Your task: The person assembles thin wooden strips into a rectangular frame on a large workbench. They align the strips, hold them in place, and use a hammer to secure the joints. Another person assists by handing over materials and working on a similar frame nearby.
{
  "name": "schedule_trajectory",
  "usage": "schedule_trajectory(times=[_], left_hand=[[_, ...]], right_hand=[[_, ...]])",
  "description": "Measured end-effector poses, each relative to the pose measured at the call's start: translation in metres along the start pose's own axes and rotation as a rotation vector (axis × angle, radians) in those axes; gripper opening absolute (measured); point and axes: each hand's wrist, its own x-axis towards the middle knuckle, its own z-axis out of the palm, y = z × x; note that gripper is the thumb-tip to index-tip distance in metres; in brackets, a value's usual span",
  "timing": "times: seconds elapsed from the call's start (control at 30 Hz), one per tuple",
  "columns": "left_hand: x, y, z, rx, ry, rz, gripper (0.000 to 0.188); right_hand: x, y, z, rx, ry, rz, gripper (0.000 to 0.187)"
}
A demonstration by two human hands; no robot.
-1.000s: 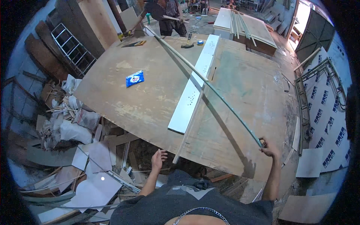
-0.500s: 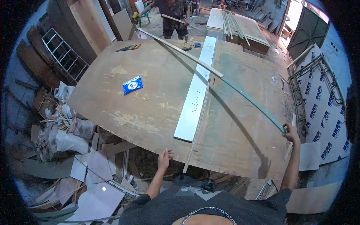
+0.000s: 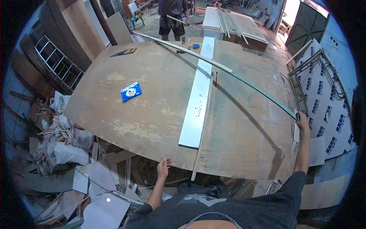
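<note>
My right hand (image 3: 303, 123) is closed around the near end of a long thin strip (image 3: 263, 92), held raised off the right side of the worktable (image 3: 152, 80). Toward my hand the strip is green; its far half is pale wood, running up and left over the table. Below it lies a long white board (image 3: 196, 103) with small dark spots on it, and a thin wooden batten (image 3: 199, 162) along its right edge overhangs the table front. Just off the front edge my left hand (image 3: 164, 168) hangs with loosely bent fingers apart, holding nothing.
On the table are a blue packet (image 3: 131, 92), a handsaw (image 3: 124, 52) and a blue tape measure (image 3: 196, 46). A person (image 3: 173, 19) stands beyond, gripping a wooden strip. Scrap boards (image 3: 103, 212) and bags (image 3: 72, 154) crowd the left floor; metal frames lean at right.
My right hand has moved right and slightly up, carrying the strip's near end with it. The whole view has shifted a little; my left hand remains by the front edge.
</note>
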Motion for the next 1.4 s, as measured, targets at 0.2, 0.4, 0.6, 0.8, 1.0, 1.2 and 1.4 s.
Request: schedule_trajectory(times=[0.2, 0.4, 0.6, 0.8, 1.0, 1.2, 1.4], left_hand=[[-0.002, 0.006, 0.01, 0.016, 0.018, 0.03, 0.053], [-0.023, 0.016, 0.022, -0.039, 0.159, 0.031, 0.048], [-0.066, 0.013, 0.043, -0.108, 0.279, 0.015, 0.049], [-0.136, -0.01, 0.044, -0.196, 0.44, 0.008, 0.046], [-0.203, -0.029, 0.059, -0.122, 0.626, -0.115, 0.042], [-0.234, -0.04, 0.072, -0.079, 0.62, -0.105, 0.043], [-0.223, -0.025, 0.084, -0.02, 0.589, -0.204, 0.043]], right_hand=[[0.034, 0.015, -0.007, 0.013, 0.051, -0.016, 0.045], [0.089, 0.031, -0.023, 0.154, 0.037, -0.036, 0.047], [0.19, 0.061, 0.006, 0.255, 0.055, -0.177, 0.034], [0.245, 0.0, 0.047, 0.181, 0.184, -0.178, 0.036], [0.239, -0.043, 0.095, 0.076, 0.074, -0.115, 0.033], [0.233, -0.043, 0.126, 0.18, 0.009, -0.098, 0.028], [0.219, -0.008, 0.151, 0.107, 0.032, -0.034, 0.023]])
